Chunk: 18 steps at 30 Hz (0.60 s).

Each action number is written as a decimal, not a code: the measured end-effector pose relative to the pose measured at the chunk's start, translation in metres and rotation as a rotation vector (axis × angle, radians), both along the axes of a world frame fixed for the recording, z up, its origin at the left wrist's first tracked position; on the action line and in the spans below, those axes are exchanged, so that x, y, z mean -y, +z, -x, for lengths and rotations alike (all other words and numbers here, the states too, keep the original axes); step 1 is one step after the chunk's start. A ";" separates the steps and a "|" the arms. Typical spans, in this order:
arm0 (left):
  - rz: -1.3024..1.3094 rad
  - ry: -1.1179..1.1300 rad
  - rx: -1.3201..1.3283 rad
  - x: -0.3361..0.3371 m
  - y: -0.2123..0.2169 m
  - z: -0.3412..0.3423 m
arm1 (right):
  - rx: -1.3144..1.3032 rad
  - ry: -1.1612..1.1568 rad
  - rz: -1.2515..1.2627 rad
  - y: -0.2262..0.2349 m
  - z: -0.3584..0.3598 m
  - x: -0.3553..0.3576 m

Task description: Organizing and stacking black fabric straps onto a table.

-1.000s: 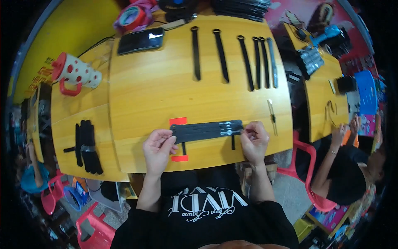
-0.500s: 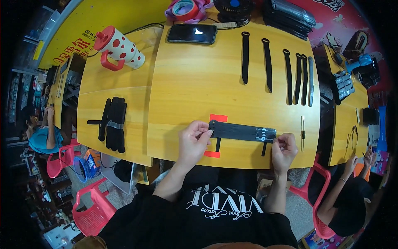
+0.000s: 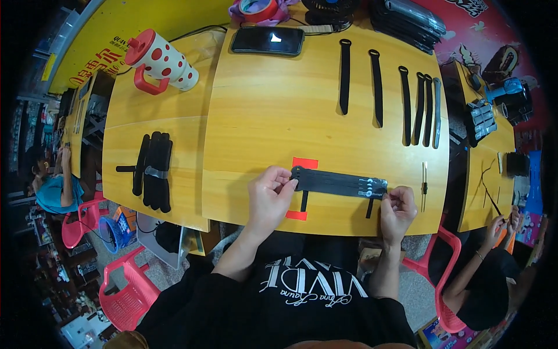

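Since the earlier pictures your head had turned, so the table (image 3: pixel 261 104) sat more to the centre and the spotted cup (image 3: pixel 163 61) came further into view, while your hands stayed on the same bundle. Your left hand (image 3: pixel 268 198) was closed on the left end of the bundle of black straps (image 3: pixel 340 183), with thumb and fingers pinched on it. Your right hand (image 3: pixel 397 208) was closed on the right end of the same bundle, fingers curled around it. The bundle lay flat on the near part of the yellow table, just in front of your body, between two red marks (image 3: pixel 304 163) stuck on the wood, and a thin black strip crossed under it near each end. Farther away on the table, six single straps (image 3: pixel 376 87) lay side by side, well apart from your hands. A phone (image 3: pixel 267 41) with dark screen lay at the far edge, near a roll of tape (image 3: pixel 258 9). On the left table part, a tied bundle of black straps (image 3: pixel 154 171) lay alone. At the right, another person's hand (image 3: pixel 511 218) was at a second table.
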<state>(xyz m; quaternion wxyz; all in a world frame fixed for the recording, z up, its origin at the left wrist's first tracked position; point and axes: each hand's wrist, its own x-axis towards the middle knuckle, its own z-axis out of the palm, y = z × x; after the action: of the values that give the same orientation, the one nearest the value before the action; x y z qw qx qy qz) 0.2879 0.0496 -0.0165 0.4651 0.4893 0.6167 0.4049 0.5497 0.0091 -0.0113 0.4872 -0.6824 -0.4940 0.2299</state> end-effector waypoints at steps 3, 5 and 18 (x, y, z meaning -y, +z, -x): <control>0.028 0.039 0.023 0.000 0.002 -0.002 | -0.014 -0.035 0.009 -0.001 0.000 0.001; 0.028 0.044 0.033 0.000 0.005 -0.002 | 0.005 -0.020 0.004 -0.001 0.000 0.000; -0.034 -0.002 -0.035 0.000 0.002 -0.002 | 0.018 -0.037 -0.007 -0.004 0.000 0.001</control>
<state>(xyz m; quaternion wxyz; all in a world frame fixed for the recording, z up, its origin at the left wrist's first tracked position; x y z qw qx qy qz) 0.2902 0.0492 -0.0147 0.4463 0.5049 0.6170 0.4064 0.5497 0.0081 -0.0152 0.4892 -0.6918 -0.4864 0.2132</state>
